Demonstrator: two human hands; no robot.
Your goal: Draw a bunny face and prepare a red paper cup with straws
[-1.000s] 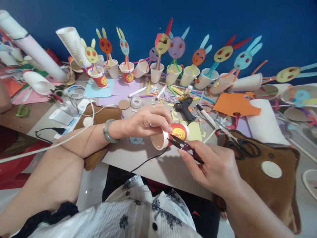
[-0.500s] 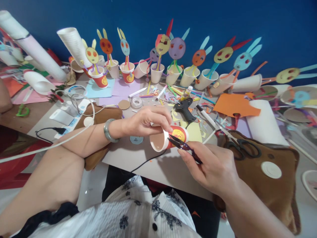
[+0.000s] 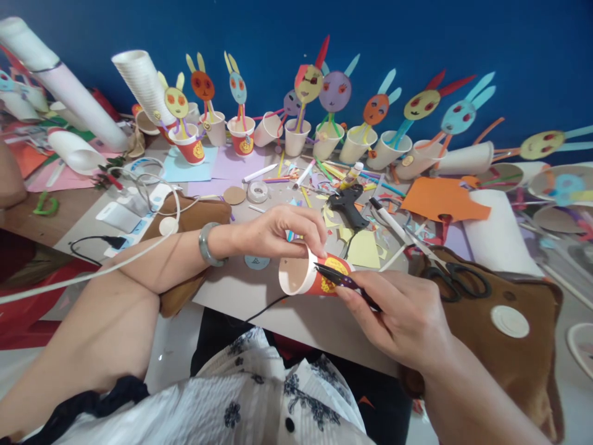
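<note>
My left hand (image 3: 291, 232) pinches the rim of a red and white paper cup (image 3: 327, 281) with a yellow emblem. The cup lies on its side in the air over the table's front edge, its mouth facing left. In my right hand (image 3: 398, 309) is a pair of small black thread snips (image 3: 343, 280), with the blades together and their tips at the cup's side just behind the rim. A dark mark shows on the cup at the tips; whether they pierce the paper I cannot tell.
A black glue gun (image 3: 349, 205) lies behind the cup among paper scraps and pens. Scissors (image 3: 451, 272) rest on a brown cushion (image 3: 509, 371) at right. Cups with paper rabbit figures (image 3: 333, 93) line the wall. At left are a power strip (image 3: 139, 228) and a white cable (image 3: 106, 275).
The snips' blades, apart earlier, have closed. The cup has dropped slightly toward me and tilted, still in my left hand.
</note>
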